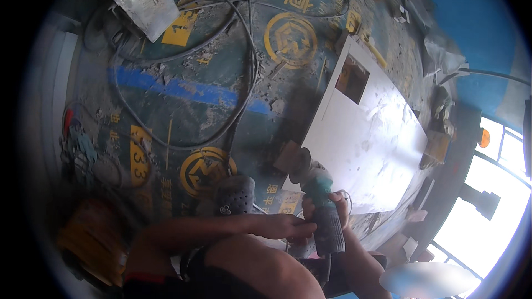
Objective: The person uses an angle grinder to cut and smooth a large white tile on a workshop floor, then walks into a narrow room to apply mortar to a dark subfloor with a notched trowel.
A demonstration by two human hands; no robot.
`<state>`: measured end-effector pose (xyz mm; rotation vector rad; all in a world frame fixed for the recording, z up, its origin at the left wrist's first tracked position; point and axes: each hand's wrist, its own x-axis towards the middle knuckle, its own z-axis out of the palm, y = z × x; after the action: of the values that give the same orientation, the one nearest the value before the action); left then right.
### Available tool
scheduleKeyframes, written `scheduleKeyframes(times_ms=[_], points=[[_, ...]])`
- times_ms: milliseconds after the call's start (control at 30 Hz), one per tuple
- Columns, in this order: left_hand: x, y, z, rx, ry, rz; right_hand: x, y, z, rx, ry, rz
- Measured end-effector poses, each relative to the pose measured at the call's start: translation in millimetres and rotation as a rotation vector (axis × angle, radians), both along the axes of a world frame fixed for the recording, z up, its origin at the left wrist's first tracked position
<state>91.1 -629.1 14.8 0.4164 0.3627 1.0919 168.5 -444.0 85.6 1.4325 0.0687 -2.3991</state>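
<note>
My right hand (339, 206) is wrapped round the upper body of a teal-and-black angle grinder (326, 218), which is held with its disc head toward the white panel's lower left corner. My left hand (289, 227) is closed beside the grinder's lower body, its fingertips at the tool; what it grips is hidden. The white panel (377, 144) lies on the floor at the right, with a rectangular cutout near its top. A small brown block (285, 155) is beside the grinder's head. A dark perforated clog (238, 194) shows below my view of the floor covering.
Looped cables (249, 50) cross the dusty, debris-strewn floor covering (210, 122). A metal box (141, 3) stands at the upper left, tools (80, 147) lie at the left edge, and clear plastic sheeting (438, 58) is heaped by the blue wall. A bright window (493, 199) is at the right.
</note>
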Motion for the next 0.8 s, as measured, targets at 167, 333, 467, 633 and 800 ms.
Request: scheduleKeyframes(times_ms=[167, 333, 467, 633, 800], points=[[9.3, 4.3, -3.6, -0.015, 0.078, -0.089, 14.9, -2.9, -5.1, 0.007, -0.026, -0.012], [7.2, 0.3, -1.2, -0.019, 0.077, -0.127, 14.3, -6.6, -2.4, -0.001, -0.007, 0.000], [3.5, -0.5, 3.1, 0.022, 0.094, -0.168, 23.8, -6.5, -1.2, 0.010, -0.022, 0.018], [11.0, -2.0, -0.2, 0.024, 0.044, -0.269, 28.5, -10.9, -1.8, -0.052, -0.018, 0.030], [21.4, -2.3, -9.2, 0.097, -0.068, -0.281, 38.6, -13.3, 0.4, -0.119, -0.079, -0.052]])
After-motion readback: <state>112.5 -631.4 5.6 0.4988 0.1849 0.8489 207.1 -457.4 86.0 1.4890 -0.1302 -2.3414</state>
